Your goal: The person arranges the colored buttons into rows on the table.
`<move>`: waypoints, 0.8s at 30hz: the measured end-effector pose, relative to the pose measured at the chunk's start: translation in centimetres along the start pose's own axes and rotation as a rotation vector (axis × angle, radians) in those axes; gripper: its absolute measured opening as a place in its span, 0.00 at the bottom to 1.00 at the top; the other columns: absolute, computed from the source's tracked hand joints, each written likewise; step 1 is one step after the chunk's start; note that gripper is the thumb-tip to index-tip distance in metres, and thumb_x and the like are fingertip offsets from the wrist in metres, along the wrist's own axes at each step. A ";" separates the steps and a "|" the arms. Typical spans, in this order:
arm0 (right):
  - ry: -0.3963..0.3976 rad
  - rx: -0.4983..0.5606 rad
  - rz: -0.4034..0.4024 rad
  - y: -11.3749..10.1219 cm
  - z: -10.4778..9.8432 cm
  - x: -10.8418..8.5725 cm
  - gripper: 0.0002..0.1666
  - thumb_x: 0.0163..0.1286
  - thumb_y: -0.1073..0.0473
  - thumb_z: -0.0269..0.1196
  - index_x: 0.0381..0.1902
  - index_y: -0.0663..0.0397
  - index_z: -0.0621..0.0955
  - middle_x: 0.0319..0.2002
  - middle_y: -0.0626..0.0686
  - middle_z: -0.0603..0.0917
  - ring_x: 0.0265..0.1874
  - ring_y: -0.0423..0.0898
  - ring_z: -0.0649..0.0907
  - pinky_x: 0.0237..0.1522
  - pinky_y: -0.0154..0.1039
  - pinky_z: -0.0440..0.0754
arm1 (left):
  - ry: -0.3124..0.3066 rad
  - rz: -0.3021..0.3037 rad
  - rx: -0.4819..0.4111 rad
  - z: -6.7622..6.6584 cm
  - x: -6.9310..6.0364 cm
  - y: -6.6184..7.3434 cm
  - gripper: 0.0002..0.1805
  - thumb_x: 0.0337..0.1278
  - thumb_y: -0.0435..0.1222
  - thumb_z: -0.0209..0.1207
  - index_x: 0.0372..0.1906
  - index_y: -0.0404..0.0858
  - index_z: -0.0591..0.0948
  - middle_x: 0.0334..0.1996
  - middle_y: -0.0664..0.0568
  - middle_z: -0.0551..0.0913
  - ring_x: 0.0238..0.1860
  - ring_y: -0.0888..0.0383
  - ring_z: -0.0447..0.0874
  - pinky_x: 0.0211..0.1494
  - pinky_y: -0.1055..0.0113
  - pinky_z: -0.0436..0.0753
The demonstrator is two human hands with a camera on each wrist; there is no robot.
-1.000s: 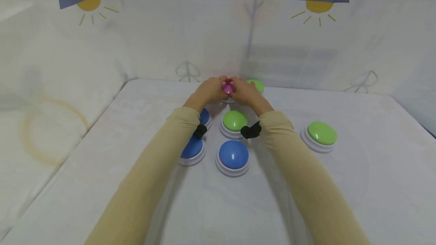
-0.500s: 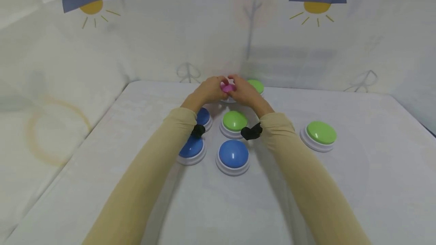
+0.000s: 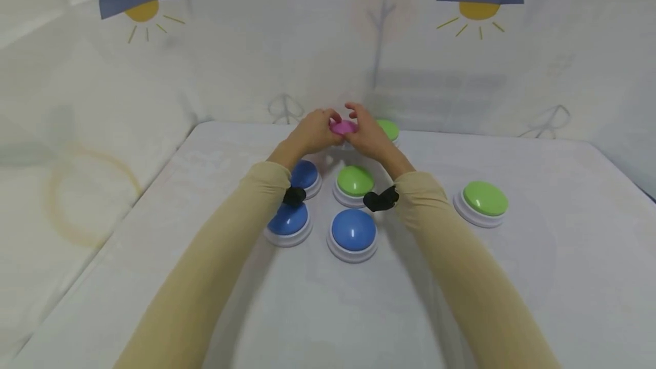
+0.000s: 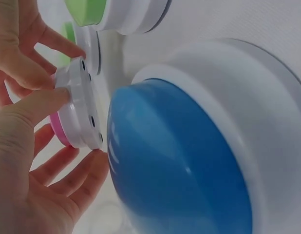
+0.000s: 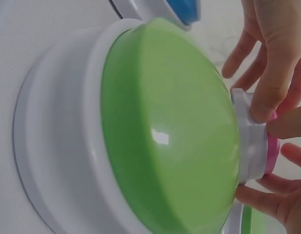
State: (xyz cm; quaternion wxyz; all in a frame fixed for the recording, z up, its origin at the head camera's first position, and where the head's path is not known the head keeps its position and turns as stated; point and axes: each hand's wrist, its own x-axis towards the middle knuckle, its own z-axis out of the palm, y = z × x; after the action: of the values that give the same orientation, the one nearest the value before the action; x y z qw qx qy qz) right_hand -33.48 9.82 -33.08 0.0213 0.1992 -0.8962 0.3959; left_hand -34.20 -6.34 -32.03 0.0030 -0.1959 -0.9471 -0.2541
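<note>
A push button with a pink dome and white base (image 3: 343, 127) is between my two hands near the back of the table. My left hand (image 3: 314, 131) grips its left side; in the left wrist view the thumb lies on the white base (image 4: 75, 109) and the fingers reach below it. My right hand (image 3: 370, 132) holds the other side with its thumb and fingers, the index finger raised in the head view. Dark spots show on the base's underside, which faces the table. A green button (image 3: 356, 181) sits just in front of the hands.
Blue buttons stand at front centre (image 3: 353, 229), beside the left cuff (image 3: 288, 220) and behind it (image 3: 305, 174). One green button (image 3: 388, 128) is at the back by the right hand, another (image 3: 484, 198) at the right. A printed white cloth wall (image 3: 230, 61) rises behind the table.
Both hands have moved slightly apart and upward around the pink button. Its dome shows flatter to the head view, and the right index finger has lifted. The other buttons stay put.
</note>
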 end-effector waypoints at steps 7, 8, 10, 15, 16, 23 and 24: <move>0.075 0.037 -0.052 0.0 -0.1 -0.2 0.42 0.63 0.72 0.61 0.73 0.64 0.59 0.69 0.69 0.63 0.68 0.62 0.67 0.68 0.51 0.68 | 0.041 -0.008 -0.054 -0.4 -0.2 -0.3 0.28 0.53 0.42 0.69 0.58 0.34 0.77 0.53 0.43 0.81 0.53 0.49 0.77 0.59 0.58 0.76; 0.085 0.043 -0.056 0.0 -0.1 -0.2 0.43 0.62 0.72 0.62 0.74 0.64 0.59 0.69 0.69 0.62 0.67 0.63 0.68 0.67 0.51 0.69 | 0.048 -0.001 -0.059 -0.4 -0.2 -0.3 0.29 0.53 0.42 0.69 0.59 0.34 0.77 0.53 0.42 0.81 0.53 0.49 0.77 0.59 0.58 0.76; 0.101 0.055 -0.051 0.0 0.0 -0.3 0.44 0.63 0.71 0.62 0.74 0.64 0.57 0.69 0.69 0.62 0.64 0.62 0.70 0.65 0.50 0.72 | 0.059 0.006 -0.073 -0.5 -0.3 -0.4 0.29 0.53 0.42 0.69 0.59 0.33 0.77 0.54 0.42 0.81 0.54 0.49 0.77 0.59 0.58 0.76; 0.128 0.077 0.030 -0.3 -0.4 -0.6 0.47 0.66 0.63 0.64 0.77 0.61 0.53 0.71 0.66 0.64 0.62 0.60 0.75 0.59 0.50 0.78 | 0.089 0.000 -0.122 -0.7 -0.5 -0.5 0.30 0.54 0.42 0.68 0.61 0.33 0.77 0.56 0.42 0.80 0.57 0.47 0.76 0.61 0.58 0.76; 0.133 0.079 0.047 -0.3 -0.5 -0.6 0.47 0.67 0.62 0.64 0.77 0.61 0.53 0.71 0.66 0.64 0.63 0.59 0.74 0.59 0.50 0.79 | 0.097 0.001 -0.132 -0.7 -0.5 -0.5 0.30 0.54 0.41 0.68 0.61 0.33 0.76 0.57 0.42 0.79 0.58 0.46 0.76 0.61 0.57 0.75; 0.137 0.077 0.068 -0.4 -0.9 -0.8 0.46 0.67 0.58 0.65 0.76 0.59 0.55 0.69 0.65 0.70 0.68 0.56 0.72 0.62 0.50 0.77 | 0.122 0.030 -0.156 -0.7 -0.5 -0.2 0.30 0.53 0.38 0.68 0.61 0.31 0.76 0.57 0.40 0.78 0.60 0.45 0.75 0.63 0.57 0.74; 0.140 0.075 0.067 -0.3 -1.0 -0.9 0.46 0.67 0.58 0.65 0.76 0.59 0.56 0.69 0.65 0.70 0.68 0.55 0.72 0.62 0.49 0.77 | 0.122 0.035 -0.153 -0.7 -0.5 -0.2 0.30 0.53 0.37 0.68 0.61 0.31 0.76 0.57 0.40 0.78 0.60 0.44 0.75 0.64 0.57 0.74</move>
State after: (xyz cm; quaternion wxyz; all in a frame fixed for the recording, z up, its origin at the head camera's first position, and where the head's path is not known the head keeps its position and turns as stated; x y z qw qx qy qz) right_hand -32.68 10.60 -32.36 0.0630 0.1417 -0.8832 0.4426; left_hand -33.85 -7.00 -31.55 0.0500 -0.1965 -0.9193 -0.3372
